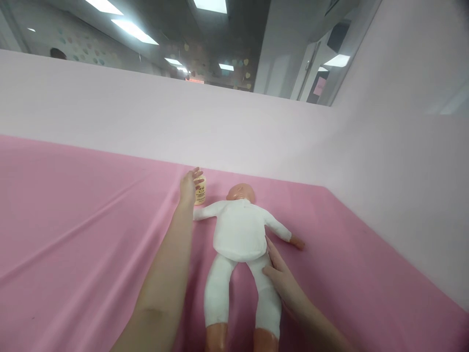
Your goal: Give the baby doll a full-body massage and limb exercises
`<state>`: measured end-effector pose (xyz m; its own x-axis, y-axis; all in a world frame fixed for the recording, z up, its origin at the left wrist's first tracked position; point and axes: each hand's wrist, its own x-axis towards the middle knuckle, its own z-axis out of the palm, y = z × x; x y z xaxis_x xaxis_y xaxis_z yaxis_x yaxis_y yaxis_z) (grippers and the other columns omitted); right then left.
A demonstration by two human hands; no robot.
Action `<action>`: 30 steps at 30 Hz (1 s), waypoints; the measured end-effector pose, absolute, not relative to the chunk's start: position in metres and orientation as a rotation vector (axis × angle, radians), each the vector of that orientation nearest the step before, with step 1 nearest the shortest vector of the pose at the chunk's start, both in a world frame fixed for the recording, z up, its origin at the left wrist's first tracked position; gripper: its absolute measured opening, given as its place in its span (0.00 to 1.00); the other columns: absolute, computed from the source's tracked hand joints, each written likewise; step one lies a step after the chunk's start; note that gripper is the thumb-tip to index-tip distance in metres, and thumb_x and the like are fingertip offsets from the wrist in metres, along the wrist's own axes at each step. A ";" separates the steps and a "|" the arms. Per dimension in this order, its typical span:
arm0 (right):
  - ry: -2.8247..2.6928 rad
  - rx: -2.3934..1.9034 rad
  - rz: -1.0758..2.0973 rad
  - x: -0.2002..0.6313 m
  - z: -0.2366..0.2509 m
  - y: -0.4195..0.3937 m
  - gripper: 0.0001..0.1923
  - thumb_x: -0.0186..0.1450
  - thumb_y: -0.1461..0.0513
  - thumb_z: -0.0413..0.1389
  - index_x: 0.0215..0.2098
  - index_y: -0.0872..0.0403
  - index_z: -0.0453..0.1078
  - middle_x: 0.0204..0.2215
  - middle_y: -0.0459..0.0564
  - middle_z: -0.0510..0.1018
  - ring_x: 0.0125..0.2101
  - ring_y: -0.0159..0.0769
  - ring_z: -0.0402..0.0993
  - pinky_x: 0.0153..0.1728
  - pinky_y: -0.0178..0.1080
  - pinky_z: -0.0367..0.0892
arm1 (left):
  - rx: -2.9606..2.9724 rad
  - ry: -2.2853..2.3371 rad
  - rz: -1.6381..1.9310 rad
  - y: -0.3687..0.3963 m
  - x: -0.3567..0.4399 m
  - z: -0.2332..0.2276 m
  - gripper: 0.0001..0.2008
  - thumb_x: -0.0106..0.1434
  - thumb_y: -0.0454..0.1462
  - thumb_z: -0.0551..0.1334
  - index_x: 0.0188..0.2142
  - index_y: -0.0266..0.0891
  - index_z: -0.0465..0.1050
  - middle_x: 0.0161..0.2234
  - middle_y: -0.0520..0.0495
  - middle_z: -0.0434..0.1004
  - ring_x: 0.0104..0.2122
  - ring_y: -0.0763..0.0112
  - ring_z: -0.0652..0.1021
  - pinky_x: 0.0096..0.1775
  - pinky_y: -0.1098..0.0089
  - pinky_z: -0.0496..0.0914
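Observation:
A baby doll [240, 230] in a white long-sleeved top and white leggings lies flat on a pink sheet. Its bald head [242, 192] is turned to the left and its arms are spread. Just left of the head stands an upright cream-coloured bottle [200, 195] with dark print. My left hand [189, 185] is at the bottle's upper part, its fingers spread apart in front of it; whether they touch it is unclear. My right hand [277, 268] lies against the doll's right-side hip and waist, thumb over the upper leg, fingers stretched along the side.
The pink sheet [91, 205] covers the surface around the doll, with long creases on the left. A low white wall [164, 122] borders the far side, and another white wall [403, 171] rises on the right. Above the far wall, glass [227, 44] shows ceiling lights.

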<state>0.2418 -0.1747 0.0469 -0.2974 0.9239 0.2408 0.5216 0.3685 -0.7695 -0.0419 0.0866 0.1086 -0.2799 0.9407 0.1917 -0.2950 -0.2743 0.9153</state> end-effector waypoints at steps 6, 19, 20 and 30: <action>-1.520 -1.430 1.007 0.238 0.051 -0.176 0.45 0.63 0.56 0.49 0.71 0.43 0.29 0.69 0.45 0.49 0.68 0.46 0.47 0.60 0.54 0.59 | 1.017 1.023 1.703 0.086 -0.045 0.108 0.22 0.62 0.48 0.52 0.50 0.44 0.74 0.51 0.44 0.77 0.41 0.64 0.80 0.37 0.68 0.69; -1.452 -1.365 1.060 0.236 0.053 -0.178 0.43 0.63 0.56 0.52 0.71 0.39 0.35 0.69 0.43 0.50 0.69 0.45 0.44 0.63 0.55 0.55 | 1.000 1.020 1.693 0.087 -0.042 0.109 0.22 0.60 0.49 0.54 0.49 0.45 0.74 0.50 0.44 0.77 0.37 0.66 0.80 0.35 0.69 0.70; -1.444 -1.364 1.064 0.236 0.053 -0.178 0.43 0.63 0.56 0.52 0.71 0.39 0.36 0.69 0.43 0.50 0.69 0.45 0.45 0.63 0.55 0.55 | 0.997 1.000 1.687 0.087 -0.043 0.108 0.22 0.60 0.49 0.54 0.49 0.45 0.74 0.50 0.44 0.77 0.38 0.65 0.80 0.35 0.69 0.70; -1.384 -1.292 1.090 0.233 0.058 -0.182 0.43 0.60 0.54 0.56 0.70 0.42 0.44 0.68 0.47 0.55 0.68 0.44 0.47 0.62 0.51 0.57 | 0.801 0.804 1.580 0.092 -0.046 0.118 0.18 0.63 0.43 0.51 0.46 0.39 0.72 0.54 0.40 0.74 0.47 0.60 0.79 0.40 0.65 0.71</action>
